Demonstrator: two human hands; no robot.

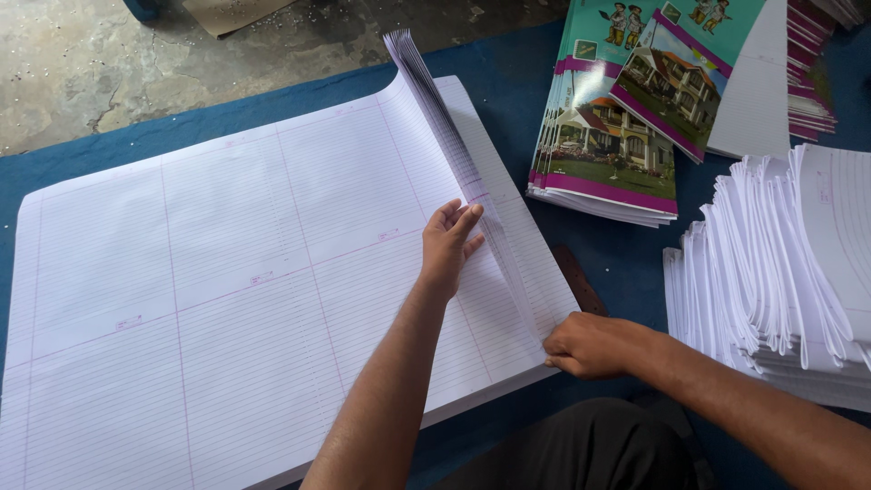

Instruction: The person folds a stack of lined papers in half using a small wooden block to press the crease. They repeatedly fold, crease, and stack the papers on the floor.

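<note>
A large stack of ruled paper sheets (227,299), white with pink margin lines, lay flat and covered most of a table spread with blue cloth (508,73). Along its right edge a sheaf of sheets (454,145) stood lifted on edge, fanned from the far corner down to the near one. To the right sat a tall pile of folded ruled paper (780,263), and beyond it a stack of notebook covers (617,136), green and purple with a picture of a house. A bare concrete floor (109,63) showed past the table's far edge.

The person's left hand (449,245) rested flat on the sheets just beside the raised sheaf, fingers (467,222) straight and close together, holding nothing. The right hand (590,345) was at the near right corner, fingers curled and pinching the lifted sheets' edge.

The step in hand appeared to be counting or separating a sheaf from the stack. The next move would likely call for a firm pinch at the corner and steady downward pressure from the flat hand, so the sheets below would not slide.
</note>
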